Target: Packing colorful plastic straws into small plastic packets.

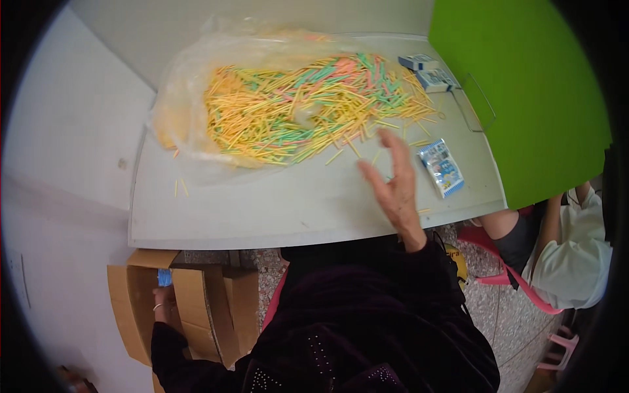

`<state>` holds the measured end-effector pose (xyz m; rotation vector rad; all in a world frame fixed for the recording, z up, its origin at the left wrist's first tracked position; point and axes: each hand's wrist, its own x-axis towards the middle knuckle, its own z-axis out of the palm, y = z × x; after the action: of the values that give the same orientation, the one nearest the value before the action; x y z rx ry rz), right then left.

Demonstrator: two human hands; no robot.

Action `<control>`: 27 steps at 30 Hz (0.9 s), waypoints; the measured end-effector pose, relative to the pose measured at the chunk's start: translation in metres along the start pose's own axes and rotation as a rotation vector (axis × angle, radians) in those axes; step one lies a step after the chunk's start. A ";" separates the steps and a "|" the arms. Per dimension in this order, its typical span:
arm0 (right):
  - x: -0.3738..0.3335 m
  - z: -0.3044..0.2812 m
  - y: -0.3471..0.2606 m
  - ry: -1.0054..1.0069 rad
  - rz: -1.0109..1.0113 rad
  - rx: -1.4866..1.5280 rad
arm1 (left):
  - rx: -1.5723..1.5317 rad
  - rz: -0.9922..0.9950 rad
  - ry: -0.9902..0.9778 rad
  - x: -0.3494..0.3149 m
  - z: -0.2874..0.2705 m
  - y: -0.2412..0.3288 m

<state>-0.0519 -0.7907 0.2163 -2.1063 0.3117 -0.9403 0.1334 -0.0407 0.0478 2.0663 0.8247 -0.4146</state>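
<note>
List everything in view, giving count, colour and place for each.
Table: one, white, centre
Bag: one, clear, table's far side
Sticks: too many to count; yellow, orange, green, pink; in bag and spilled on table
Packet: one, blue-white, table's right
Packs: at least two, blue-white, far right corner
Wire frame: one, grey, table's right edge
Panel: one, green, right
Wall: at least one, pale, left
Carton: at least one, brown, below table's left
Blue item: one, blue, in carton
Floor: one, speckled grey, below
Co-worker: one, white top, right
Chair: at least one, pink, by co-worker
Clothing: dark purple, bottom centre
Left hand: one, bare, in carton, hold unclear
Right hand: one, bare, open above table
</note>
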 end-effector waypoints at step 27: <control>-0.010 -0.105 0.067 0.226 0.239 0.048 | 0.023 1.754 -0.615 -0.459 0.467 0.350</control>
<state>-0.1280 -0.8885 0.2041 -1.8715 0.6351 -1.0309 0.0424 -0.7525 0.2377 1.7333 -1.3346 -0.0001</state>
